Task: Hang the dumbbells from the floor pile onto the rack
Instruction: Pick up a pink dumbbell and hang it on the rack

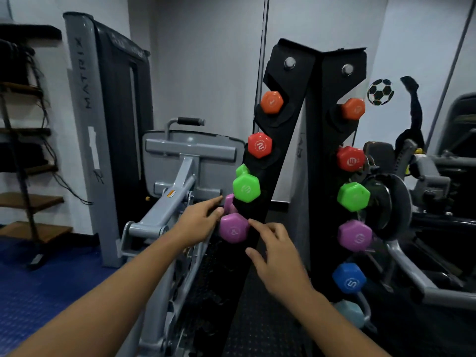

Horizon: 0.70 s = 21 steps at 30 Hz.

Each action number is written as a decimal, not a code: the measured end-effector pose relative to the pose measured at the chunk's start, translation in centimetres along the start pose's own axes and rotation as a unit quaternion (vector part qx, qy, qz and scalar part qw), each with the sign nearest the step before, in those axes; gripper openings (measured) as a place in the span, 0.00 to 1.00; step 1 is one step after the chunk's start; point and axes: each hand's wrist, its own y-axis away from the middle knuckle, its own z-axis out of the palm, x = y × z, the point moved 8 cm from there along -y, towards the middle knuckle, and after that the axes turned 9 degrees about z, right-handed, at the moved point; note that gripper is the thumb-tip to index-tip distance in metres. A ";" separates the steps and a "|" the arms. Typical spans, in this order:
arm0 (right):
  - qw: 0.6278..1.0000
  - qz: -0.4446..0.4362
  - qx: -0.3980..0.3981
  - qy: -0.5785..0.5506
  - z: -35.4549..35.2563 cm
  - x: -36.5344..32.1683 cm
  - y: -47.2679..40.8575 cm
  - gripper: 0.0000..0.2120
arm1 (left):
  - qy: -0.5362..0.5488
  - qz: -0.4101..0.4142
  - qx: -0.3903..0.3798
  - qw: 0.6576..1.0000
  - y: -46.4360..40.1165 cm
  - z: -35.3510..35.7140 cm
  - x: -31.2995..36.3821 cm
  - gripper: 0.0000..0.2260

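A black vertical dumbbell rack (280,140) is seen with two columns of coloured hex dumbbells; on its left column an orange dumbbell (271,102), a red dumbbell (260,145), a green dumbbell (246,188) and a purple dumbbell (234,228) are hung from top to bottom. The purple dumbbell is touched by the left hand (198,220), whose fingers are laid straight along its far end; whether it is fully seated in its cradle cannot quite be made out. The right hand (278,256) is held open beside it, the forefinger tip resting at the near head's edge; nothing is gripped. On the right column orange, red, green, purple and blue dumbbell heads are shown; a grey weight machine (170,181) stands to the left.
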 end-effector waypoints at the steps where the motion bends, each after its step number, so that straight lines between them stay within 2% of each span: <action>1: 1.000 -0.004 -0.002 0.005 -0.5 -0.1 0.5 0.31 | -0.017 0.015 -0.004 1.000 0.7 -0.3 0.7 0.21; 4: 1.000 -0.012 0.004 0.006 -1.9 -0.5 2.1 0.29 | -0.029 0.033 0.004 0.999 3.2 -1.2 2.8 0.24; 7: 1.000 -0.020 0.010 0.001 -3.0 -0.9 4.0 0.28 | -0.050 0.044 0.032 0.997 6.0 -1.8 5.1 0.21; 13: 1.000 -0.018 -0.002 0.006 -4.4 -0.5 9.4 0.26 | -0.033 0.072 0.047 0.996 13.0 0.3 9.0 0.24; 21: 0.999 0.025 -0.035 0.017 -4.7 2.3 17.0 0.26 | -0.104 0.091 -0.042 0.989 22.6 7.2 12.0 0.26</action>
